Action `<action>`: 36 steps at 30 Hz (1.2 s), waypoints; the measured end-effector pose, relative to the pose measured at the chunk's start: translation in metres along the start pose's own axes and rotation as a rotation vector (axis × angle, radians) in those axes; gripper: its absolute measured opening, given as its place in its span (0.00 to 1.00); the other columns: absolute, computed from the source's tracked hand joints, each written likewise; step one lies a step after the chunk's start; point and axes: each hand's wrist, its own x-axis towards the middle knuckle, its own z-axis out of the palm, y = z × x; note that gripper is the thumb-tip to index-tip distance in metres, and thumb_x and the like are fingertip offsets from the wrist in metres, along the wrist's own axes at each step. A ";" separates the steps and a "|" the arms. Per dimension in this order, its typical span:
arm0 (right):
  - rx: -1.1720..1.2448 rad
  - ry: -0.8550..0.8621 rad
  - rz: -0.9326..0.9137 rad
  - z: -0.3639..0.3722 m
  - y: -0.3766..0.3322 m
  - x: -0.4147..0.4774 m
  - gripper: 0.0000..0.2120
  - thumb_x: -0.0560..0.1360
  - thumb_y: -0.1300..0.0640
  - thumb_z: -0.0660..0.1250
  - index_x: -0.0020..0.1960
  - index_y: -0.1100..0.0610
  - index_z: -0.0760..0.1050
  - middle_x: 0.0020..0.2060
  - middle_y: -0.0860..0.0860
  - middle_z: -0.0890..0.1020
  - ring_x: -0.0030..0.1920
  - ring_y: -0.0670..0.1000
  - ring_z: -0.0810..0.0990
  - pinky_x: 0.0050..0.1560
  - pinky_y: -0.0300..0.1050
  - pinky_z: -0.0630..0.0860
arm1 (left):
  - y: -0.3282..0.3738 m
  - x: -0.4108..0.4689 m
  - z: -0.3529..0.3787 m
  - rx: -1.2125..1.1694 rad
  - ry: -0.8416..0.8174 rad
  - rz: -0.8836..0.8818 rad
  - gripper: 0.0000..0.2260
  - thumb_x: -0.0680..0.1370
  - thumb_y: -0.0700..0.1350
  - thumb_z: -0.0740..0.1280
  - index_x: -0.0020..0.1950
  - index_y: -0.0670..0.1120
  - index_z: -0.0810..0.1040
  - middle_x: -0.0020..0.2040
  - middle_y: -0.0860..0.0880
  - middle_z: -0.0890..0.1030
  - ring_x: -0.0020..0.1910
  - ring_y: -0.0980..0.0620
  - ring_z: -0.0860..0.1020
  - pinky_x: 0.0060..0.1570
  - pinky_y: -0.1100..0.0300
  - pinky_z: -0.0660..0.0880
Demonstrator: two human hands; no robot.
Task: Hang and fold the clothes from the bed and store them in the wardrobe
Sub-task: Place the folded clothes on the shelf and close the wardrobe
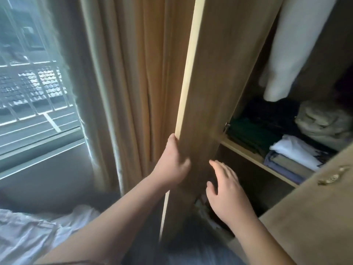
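The tall brown wooden wardrobe (254, 159) stands open in front of me. Its long brown wooden left door (210, 92) runs straight up and down, and its thin pale edge faces me. I think the door is hard and a bit heavy. It will not bend, it will only swing, so that pale edge is a good place to hold it.

A long white hanging garment (282, 54) hangs down inside, at the top.

The white crumpled clothes (38, 226) are the ones I must put away. They lie low at my left, well apart from the wardrobe. I cannot see the bed under them. They look soft, light and floppy. They are in a heap, so they point no clear way. I think I should take them by a shoulder or a hem and shake them out long.

The folded pile of green, white and blue clothes (282, 153) lies flat on the shelf.

My left hand (172, 163) grips the door's pale edge, fingers curled round it. My right hand (227, 194) is open with fingers spread, holding nothing, just beside the door's inner face. I cannot tell if it touches.
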 end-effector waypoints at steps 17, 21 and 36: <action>0.046 0.521 -0.145 -0.144 0.145 -0.053 0.26 0.76 0.62 0.61 0.74 0.57 0.67 0.70 0.49 0.73 0.71 0.46 0.70 0.71 0.43 0.68 | 0.100 -0.033 0.215 0.183 -0.273 0.465 0.34 0.75 0.41 0.66 0.78 0.42 0.54 0.73 0.43 0.61 0.71 0.42 0.64 0.72 0.49 0.65; 0.025 0.493 -0.087 -0.172 0.208 -0.045 0.28 0.77 0.60 0.58 0.77 0.52 0.63 0.75 0.45 0.67 0.75 0.45 0.65 0.73 0.44 0.66 | 0.127 0.007 0.273 0.250 -0.347 0.586 0.34 0.77 0.44 0.65 0.80 0.48 0.53 0.75 0.46 0.61 0.74 0.45 0.61 0.73 0.53 0.62; -0.985 0.247 -0.504 -0.268 0.333 0.052 0.31 0.77 0.55 0.53 0.80 0.59 0.56 0.80 0.55 0.55 0.80 0.54 0.49 0.78 0.59 0.48 | 0.142 0.088 0.376 0.474 -0.063 0.700 0.34 0.70 0.41 0.70 0.76 0.48 0.68 0.71 0.39 0.70 0.70 0.35 0.66 0.67 0.42 0.70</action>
